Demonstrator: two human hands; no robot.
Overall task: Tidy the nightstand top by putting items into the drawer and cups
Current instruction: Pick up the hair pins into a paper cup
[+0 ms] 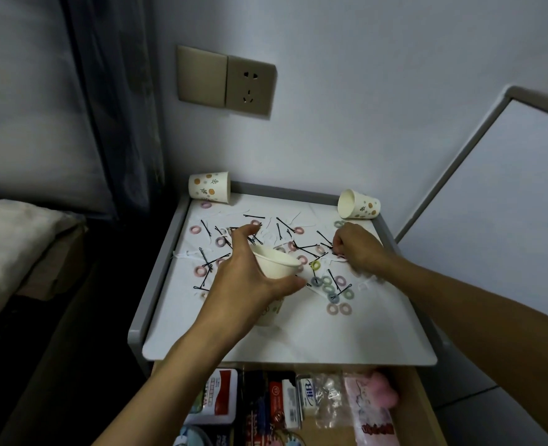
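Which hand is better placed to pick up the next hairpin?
Probably the right hand: it pinches hairpins on the nightstand top, while the left hand is occupied holding a paper cup.

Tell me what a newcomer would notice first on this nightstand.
First, the litter of black hairpins and pastel hair ties strewn across the white nightstand top. At its centre the left hand grips a paper cup, while the right hand pinches hairpins to its right. A back-left cup and a back-right cup lie tipped on their sides.
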